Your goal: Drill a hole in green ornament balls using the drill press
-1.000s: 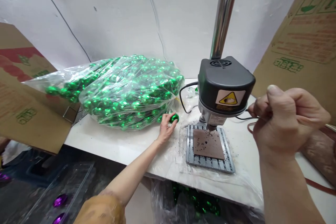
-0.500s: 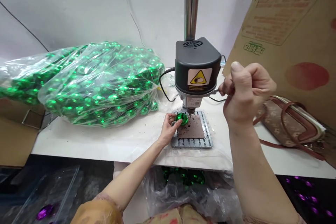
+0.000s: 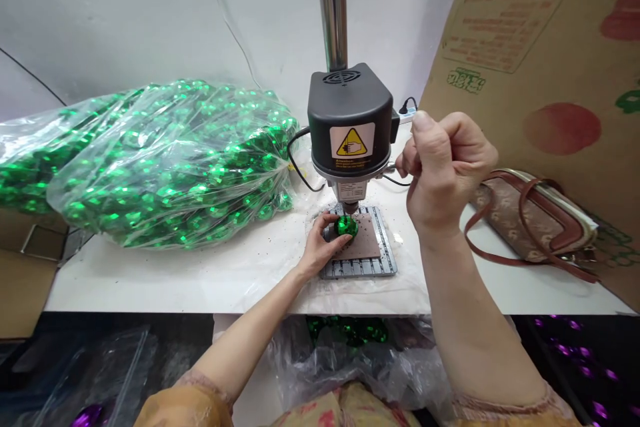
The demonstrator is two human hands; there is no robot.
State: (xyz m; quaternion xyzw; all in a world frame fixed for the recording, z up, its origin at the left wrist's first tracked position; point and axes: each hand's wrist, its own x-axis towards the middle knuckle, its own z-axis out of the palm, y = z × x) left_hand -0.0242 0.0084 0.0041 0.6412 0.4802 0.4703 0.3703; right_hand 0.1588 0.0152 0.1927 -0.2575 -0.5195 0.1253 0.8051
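1. Two hands are at a bench drill [image 3: 350,120] on a white table [image 3: 150,290]. The left hand [image 3: 320,243] is curled loosely over a shiny green ball [image 3: 346,226], holding it from the near side with the fingers partly closed

2. The ball sits on a brown pad [image 3: 363,248], which lies on a slotted metal plate [image 3: 357,269]. It is directly under the drill's bit [image 3: 350,208]; the bit is right at the top of the ball, but I cannot tell whether they touch

3. The right hand [image 3: 443,170] is raised beside the drill, closed into a fist with the thumb on top. It seems to pinch a thin dark piece [image 3: 400,168] running toward the drill, though the fingers hide too much to say what that is

4. The main change is the ball's place: it has gone from beside the bag to the pad, so it now lies under the bit with the left hand steadying it

5. A large clear bag [image 3: 165,167] of green balls lies left of the drill, with a handbag [image 3: 533,223] on the right and a carton [image 3: 530,80] standing behind it
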